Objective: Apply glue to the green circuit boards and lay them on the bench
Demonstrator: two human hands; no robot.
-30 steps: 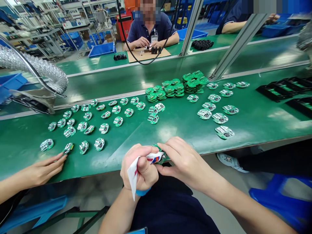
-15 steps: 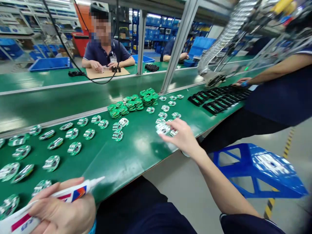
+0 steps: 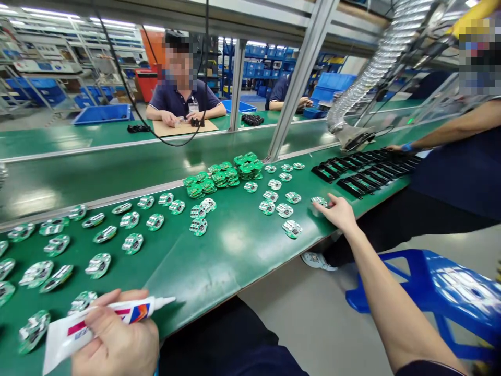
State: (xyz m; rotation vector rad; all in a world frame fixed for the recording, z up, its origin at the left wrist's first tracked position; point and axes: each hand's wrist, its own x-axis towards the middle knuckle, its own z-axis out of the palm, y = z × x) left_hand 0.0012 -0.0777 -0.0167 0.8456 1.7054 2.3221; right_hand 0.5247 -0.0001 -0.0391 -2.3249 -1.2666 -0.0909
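A white glue tube (image 3: 67, 338) with a long pointed nozzle lies in my left hand (image 3: 125, 337), fingers wrapped round it, its tip angled to the right above the green bench. Stretched out to the right, my right hand (image 3: 341, 213) has thumb and fingers on the edge of a small round circuit board (image 3: 319, 201), at or just above the surface. Left of that hand lie several loose boards, among them a circuit board (image 3: 292, 228) near the front edge. More populated boards (image 3: 133, 243) are spread over the left of the bench.
Stacks of green boards (image 3: 223, 175) stand by the back rail. Black trays (image 3: 362, 169) lie at the right, near a co-worker's arm (image 3: 450, 125). A metal post (image 3: 299, 78) and a flexible duct (image 3: 376, 68) rise behind. A blue stool (image 3: 462, 282) stands at right.
My right hand has moved right, from the cluster of boards towards the black trays, with a board at its fingertips. The left hand still holds the glue tube. The view has shifted slightly.
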